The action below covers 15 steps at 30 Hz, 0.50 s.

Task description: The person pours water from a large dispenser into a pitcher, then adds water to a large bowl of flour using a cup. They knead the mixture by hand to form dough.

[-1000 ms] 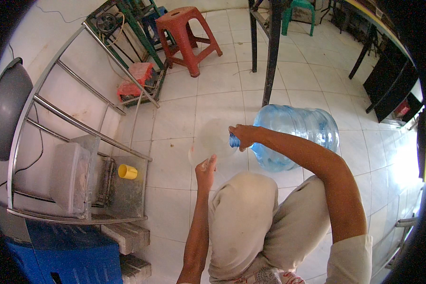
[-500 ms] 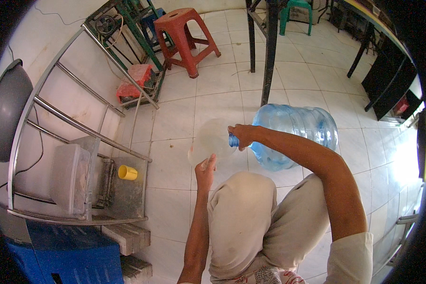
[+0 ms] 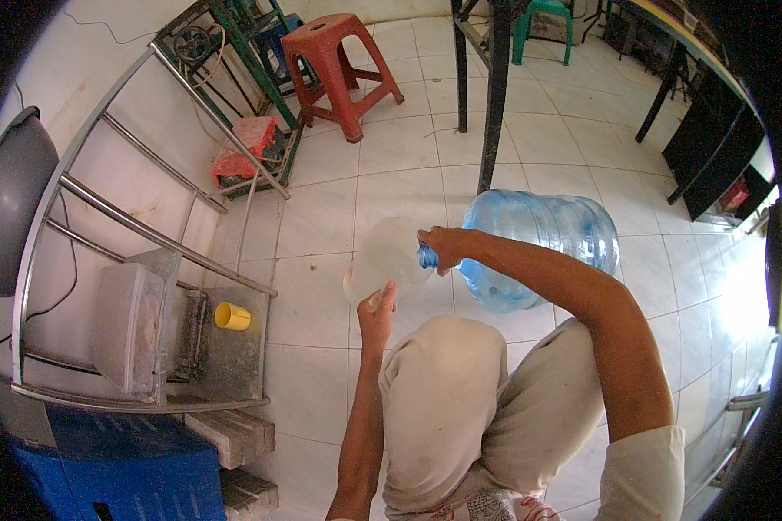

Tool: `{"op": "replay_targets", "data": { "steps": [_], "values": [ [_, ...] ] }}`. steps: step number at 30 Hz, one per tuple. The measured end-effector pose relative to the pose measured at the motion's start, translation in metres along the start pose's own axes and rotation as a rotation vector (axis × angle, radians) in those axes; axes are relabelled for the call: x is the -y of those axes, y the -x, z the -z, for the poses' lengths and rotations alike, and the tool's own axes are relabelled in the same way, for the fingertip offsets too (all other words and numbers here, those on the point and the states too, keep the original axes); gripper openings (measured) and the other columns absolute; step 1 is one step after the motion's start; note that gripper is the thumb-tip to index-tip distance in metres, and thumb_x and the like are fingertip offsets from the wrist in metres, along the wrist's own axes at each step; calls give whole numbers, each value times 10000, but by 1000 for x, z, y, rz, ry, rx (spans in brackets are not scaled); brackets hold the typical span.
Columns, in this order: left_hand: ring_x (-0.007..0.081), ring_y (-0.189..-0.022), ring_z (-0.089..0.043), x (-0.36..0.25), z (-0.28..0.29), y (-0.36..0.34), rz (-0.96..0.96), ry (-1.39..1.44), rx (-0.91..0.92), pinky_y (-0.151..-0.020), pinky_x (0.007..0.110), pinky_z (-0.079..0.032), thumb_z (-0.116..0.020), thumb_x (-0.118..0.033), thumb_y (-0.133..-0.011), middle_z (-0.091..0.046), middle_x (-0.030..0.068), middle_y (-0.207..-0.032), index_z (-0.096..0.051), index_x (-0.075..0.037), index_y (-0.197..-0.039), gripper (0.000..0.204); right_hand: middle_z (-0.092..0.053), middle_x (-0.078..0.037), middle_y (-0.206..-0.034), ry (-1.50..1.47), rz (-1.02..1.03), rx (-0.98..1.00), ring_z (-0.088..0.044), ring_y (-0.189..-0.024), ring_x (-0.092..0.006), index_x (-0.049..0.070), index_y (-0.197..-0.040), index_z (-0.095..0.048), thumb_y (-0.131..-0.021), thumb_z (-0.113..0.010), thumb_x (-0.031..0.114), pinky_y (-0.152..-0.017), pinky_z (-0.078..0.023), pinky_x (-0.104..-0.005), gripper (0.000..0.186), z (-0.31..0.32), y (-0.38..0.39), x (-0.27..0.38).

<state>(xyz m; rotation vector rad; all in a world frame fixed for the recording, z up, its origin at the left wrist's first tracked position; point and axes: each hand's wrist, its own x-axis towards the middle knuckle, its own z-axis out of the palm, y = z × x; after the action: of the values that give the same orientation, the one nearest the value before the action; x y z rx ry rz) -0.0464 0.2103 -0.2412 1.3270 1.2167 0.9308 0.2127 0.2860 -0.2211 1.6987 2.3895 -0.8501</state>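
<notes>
Big see-through blue plastic water jug (image 3: 547, 227) lies on its side on the white tile floor (image 3: 313, 373), mostly to the right of my grip on it. From far off, I have my right hand (image 3: 444, 251) curled around its narrow neck, and that arm crosses in front of the jug. The jug's mouth peeks out just left of my fingers and points at a round, cloudy-clear plastic bowl (image 3: 389, 256). That bowl is just left of my right hand's grip. I cannot tell if the mouth and the bowl touch, or if water is running out.

I have my left hand (image 3: 376, 317) at the bowl's near edge, to the left of my right hand and a bit nearer. Its thumb points up, its fingers are folded, and it grips the rim.

On the near side of both grips are two bent knees in pale cloth trousers (image 3: 447, 391). Well to the left of my left hand, a small yellow plastic cup (image 3: 233, 316) is on a grey board (image 3: 235, 360) near a shiny metal rack (image 3: 148, 223). Far past my grips, a red plastic stool (image 3: 334, 82) stands on the floor.
</notes>
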Motion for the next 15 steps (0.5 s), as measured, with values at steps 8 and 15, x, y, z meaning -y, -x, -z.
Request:
{"op": "replay_targets", "data": {
  "steps": [8,15],
  "values": [
    [64,-589,-383,10,-2,-4,-30,57,-18,-550,277,-297,-681,-384,-1004,-432,-59,-609,-464,-109,-614,525,-675,-226,-1090,2,2,-3,-676,-1057,-410,13,-1273,-483,-568,-917,235,-850,-569,-511,857,-2,-1,0],
    [60,-582,-374,9,-2,-16,-69,24,-63,-532,275,-292,-716,-352,-987,-431,-70,-614,-470,-110,-611,510,-663,-215,-1089,-31,6,-159,-677,-1027,-413,72,-1273,-514,-591,-905,280,-822,-570,-523,813,7,26,6]
  ]
}}
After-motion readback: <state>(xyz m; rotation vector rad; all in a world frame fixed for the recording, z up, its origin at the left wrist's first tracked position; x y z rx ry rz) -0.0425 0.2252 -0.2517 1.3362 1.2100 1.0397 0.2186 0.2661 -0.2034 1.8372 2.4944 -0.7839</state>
